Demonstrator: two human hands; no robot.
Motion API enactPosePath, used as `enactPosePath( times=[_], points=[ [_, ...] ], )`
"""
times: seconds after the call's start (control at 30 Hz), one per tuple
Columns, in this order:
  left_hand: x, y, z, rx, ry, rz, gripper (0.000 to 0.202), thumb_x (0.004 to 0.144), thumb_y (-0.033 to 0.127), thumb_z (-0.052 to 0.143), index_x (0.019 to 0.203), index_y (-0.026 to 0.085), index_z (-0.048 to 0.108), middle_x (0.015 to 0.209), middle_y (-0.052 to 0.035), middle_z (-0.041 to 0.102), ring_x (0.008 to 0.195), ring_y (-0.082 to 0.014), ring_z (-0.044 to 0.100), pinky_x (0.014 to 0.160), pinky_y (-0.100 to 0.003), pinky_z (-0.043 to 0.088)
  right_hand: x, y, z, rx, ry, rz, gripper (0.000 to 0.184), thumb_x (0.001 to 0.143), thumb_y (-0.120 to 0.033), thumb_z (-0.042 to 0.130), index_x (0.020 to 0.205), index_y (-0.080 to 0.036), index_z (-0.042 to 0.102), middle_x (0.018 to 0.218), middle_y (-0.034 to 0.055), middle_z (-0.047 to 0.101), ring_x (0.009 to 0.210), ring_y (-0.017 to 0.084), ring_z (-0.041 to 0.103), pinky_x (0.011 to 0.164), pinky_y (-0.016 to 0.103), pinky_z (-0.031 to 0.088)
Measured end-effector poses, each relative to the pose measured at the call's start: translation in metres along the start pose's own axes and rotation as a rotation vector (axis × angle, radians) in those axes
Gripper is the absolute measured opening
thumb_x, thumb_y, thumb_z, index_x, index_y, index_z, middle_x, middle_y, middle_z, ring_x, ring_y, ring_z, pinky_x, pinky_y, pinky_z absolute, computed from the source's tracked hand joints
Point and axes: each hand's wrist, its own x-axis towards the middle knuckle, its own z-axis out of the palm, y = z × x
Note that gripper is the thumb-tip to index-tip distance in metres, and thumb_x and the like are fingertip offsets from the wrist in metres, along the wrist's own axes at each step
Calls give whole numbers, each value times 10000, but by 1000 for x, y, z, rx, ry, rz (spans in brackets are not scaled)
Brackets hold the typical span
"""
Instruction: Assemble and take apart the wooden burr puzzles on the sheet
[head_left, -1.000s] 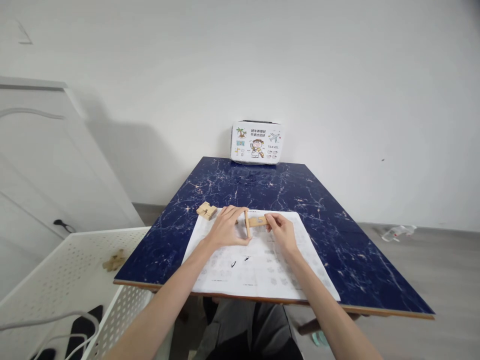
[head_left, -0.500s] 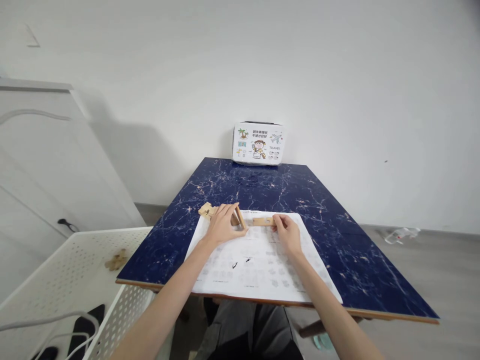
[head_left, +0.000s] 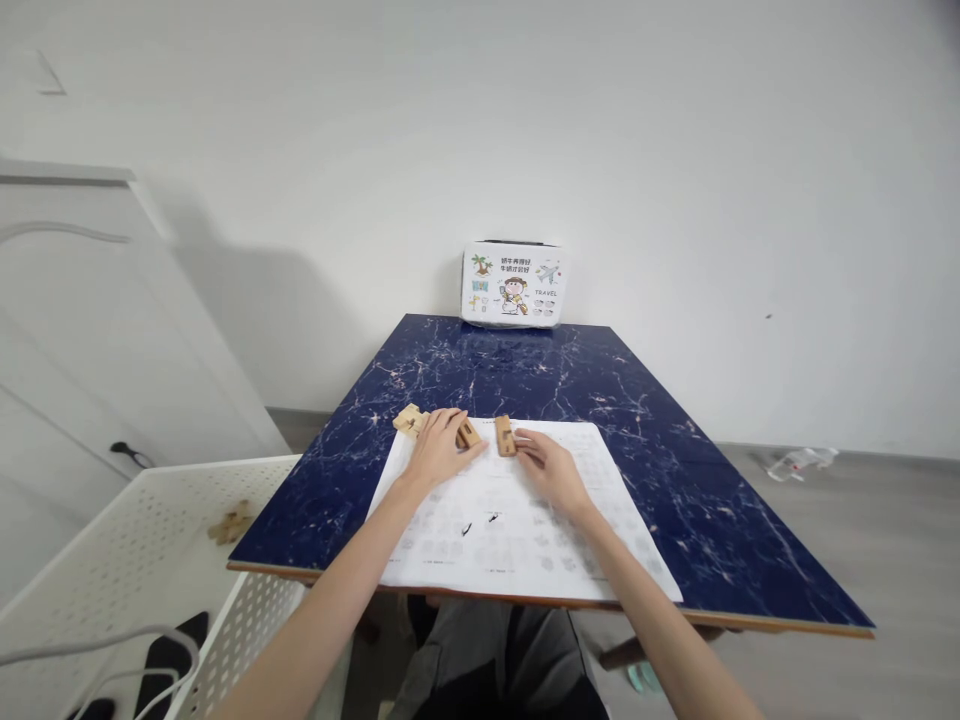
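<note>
My left hand (head_left: 435, 452) curves over a wooden block with a slot (head_left: 469, 433), its fingers on the far side and its thumb stretched along the near side. Part of that block is hidden under the fingers. Just left of this hand sits a paler wooden piece (head_left: 409, 420), partly covered by it. My right hand (head_left: 551, 472) pinches the right edge of a notched wooden bar (head_left: 505, 437), which points away from me. A small gap separates the bar from the slotted block. Beneath both hands lies a white printed sheet (head_left: 517, 550).
The sheet rests on a blue marbled table (head_left: 517, 370). A white illustrated case (head_left: 514, 285) stands at its far edge against the wall. To the left is a white perforated cart (head_left: 172, 490) with wooden pieces (head_left: 231, 522) and cables. A clear plastic item (head_left: 801, 463) lies on the floor.
The bar in my right hand has turned from lying sideways to pointing away from me, and moved slightly left. The tilted wooden piece under my left hand now sits lower and flatter.
</note>
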Motion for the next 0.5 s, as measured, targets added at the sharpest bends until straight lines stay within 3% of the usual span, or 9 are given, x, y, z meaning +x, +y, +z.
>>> enactPosePath(
  times=[0.13,0.37,0.5],
  points=[
    [-1,-1,3,-11,1,-1,573,888,527,697,1330,170,621,1362,-152,625,1286,-340,563,1131,-500,438,-1,-4,1,-53,-53,-70,388,872,-251,613,1249,-203,690,1322,120,697,1135,266,705,1061,457,538],
    [-1,0,2,-56,-4,-24,565,879,500,691,1343,190,604,1398,-147,602,1316,-345,562,1133,-509,458,-3,-7,2,-414,-148,-279,412,962,-278,565,1363,-225,648,1423,110,642,1324,305,575,1153,526,427],
    [-3,7,-5,-83,-5,81,632,839,491,716,1387,217,565,1461,-131,561,1379,-336,505,1194,-505,394,-4,-7,2,-502,-246,-307,449,1024,-258,465,1460,-261,570,1468,69,618,1440,310,470,1168,557,382]
  ],
)
